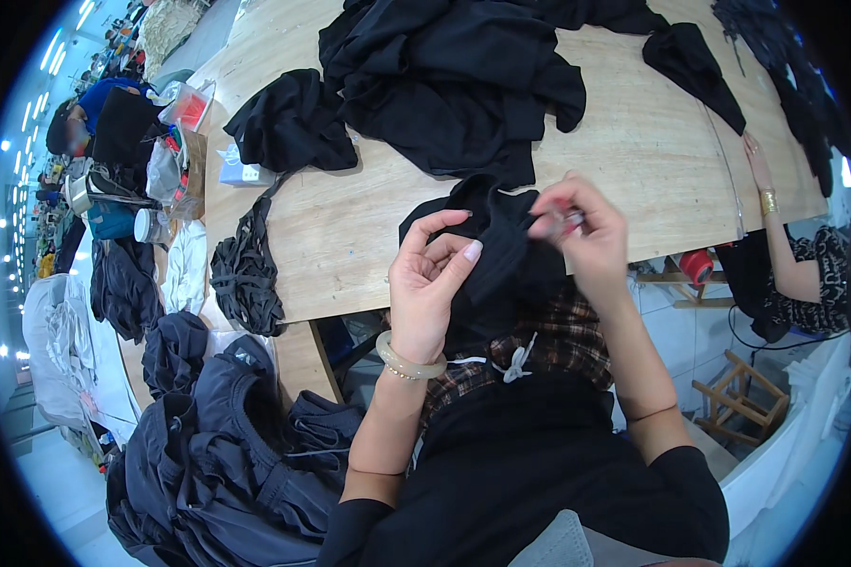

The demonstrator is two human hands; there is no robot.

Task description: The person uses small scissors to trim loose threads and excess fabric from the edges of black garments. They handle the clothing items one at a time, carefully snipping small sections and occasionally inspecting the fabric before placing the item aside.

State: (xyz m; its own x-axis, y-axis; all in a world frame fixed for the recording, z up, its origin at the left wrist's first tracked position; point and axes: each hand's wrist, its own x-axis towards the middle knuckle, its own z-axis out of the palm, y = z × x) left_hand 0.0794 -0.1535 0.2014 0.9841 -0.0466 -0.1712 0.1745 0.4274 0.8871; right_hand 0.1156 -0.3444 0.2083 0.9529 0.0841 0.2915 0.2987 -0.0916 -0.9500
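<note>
A black garment [501, 255] lies bunched over the near table edge and hangs toward my lap. My left hand [424, 279], with a pale bangle at its wrist, curls its thumb and fingers at the garment's left side. Part of the cloth is hidden behind those fingers. On the other side, my right hand [591, 231] is raised above the cloth and smeared by motion. Its fingers close round a small red and silvery tool [567, 219], too blurred to name its kind.
A heap of black garments [444, 76] covers the far part of the wooden table [350, 246]. Black strips [246, 269] lie at its left edge. Dark clothes [217, 454] pile beside me at lower left. A co-worker's arm [771, 198] rests at the right, above a wooden stool [742, 402].
</note>
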